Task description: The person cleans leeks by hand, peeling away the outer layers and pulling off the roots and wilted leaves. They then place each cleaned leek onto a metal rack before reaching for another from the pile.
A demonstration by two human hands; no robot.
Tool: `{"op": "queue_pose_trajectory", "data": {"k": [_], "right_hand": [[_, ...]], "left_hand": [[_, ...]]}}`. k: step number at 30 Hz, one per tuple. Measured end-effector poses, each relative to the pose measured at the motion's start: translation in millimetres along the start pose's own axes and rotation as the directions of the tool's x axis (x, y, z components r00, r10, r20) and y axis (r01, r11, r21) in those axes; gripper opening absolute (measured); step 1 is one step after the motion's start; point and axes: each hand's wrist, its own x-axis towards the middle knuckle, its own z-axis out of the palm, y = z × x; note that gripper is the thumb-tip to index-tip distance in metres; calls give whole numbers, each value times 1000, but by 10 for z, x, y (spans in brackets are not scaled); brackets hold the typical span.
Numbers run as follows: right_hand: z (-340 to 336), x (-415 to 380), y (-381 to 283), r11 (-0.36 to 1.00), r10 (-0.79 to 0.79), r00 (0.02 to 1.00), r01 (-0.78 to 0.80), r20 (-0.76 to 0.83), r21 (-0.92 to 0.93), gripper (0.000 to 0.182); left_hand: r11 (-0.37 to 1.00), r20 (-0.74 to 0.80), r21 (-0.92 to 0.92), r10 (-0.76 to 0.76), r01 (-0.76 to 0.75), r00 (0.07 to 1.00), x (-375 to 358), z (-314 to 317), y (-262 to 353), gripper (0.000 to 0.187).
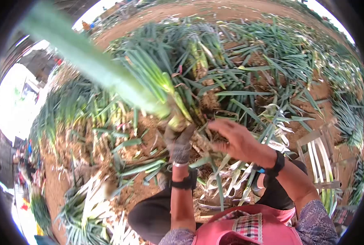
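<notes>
My left hand (178,141), in a dark, dirty glove, is closed around a green onion (175,116). Its long green leaves (108,77) rise toward the upper left, one of them large and blurred close to the camera. A brown, soil-covered lower end (201,143) sticks out on the right of the glove. My bare right hand (239,141) is beside that end, fingers stretched toward it and apart from each other, holding nothing visible.
Rows of green onions (79,102) lie across the soil ahead and to the left. Peeled white stalks (96,200) are piled at lower left. A wooden frame (319,141) with white stalks (319,161) stands at right. Stripped skins (231,179) litter the ground by my feet.
</notes>
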Motion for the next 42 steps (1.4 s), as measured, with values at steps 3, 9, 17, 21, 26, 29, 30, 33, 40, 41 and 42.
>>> {"op": "queue_pose_trajectory", "data": {"k": [3,9,17,21,26,29,30,33,40,41,42], "right_hand": [[10,205,-63,981,2,969,45,-246,188,51],[-122,141,-370,726,261,918,17,-298,687,33],[-803,92,-213,553,326,789,289,-522,782,28],[-578,-55,32,686,472,788,-47,-395,726,29],[-340,90,-117,639,254,963,-100,-87,762,30],[-281,180,-176,696,205,979,-130,-21,706,36],[-263,207,-207,703,191,982,-147,14,696,38],[-140,276,-205,708,125,979,-201,160,677,42],[146,382,-202,735,-52,865,-305,498,606,46],[64,427,-316,783,-40,841,-308,539,540,48],[149,431,-210,784,-48,869,-273,492,558,48]], "left_hand": [[982,150,104,144,-160,978,-73,234,152,32],[822,437,346,285,-452,853,-321,507,187,49],[649,585,467,283,-601,760,-307,123,1040,34],[834,259,351,350,-425,900,-219,-34,1004,14],[952,119,-263,190,-154,974,89,-201,636,12],[906,127,-404,190,-124,974,173,-310,571,16],[929,66,-361,107,-76,992,60,-229,786,16],[944,26,-308,136,-122,990,-2,-211,931,20],[901,156,-357,-203,247,967,-171,-254,974,52],[921,171,-307,-195,240,966,-184,-293,932,50],[916,165,-317,-200,244,966,-200,-296,940,47]]}}
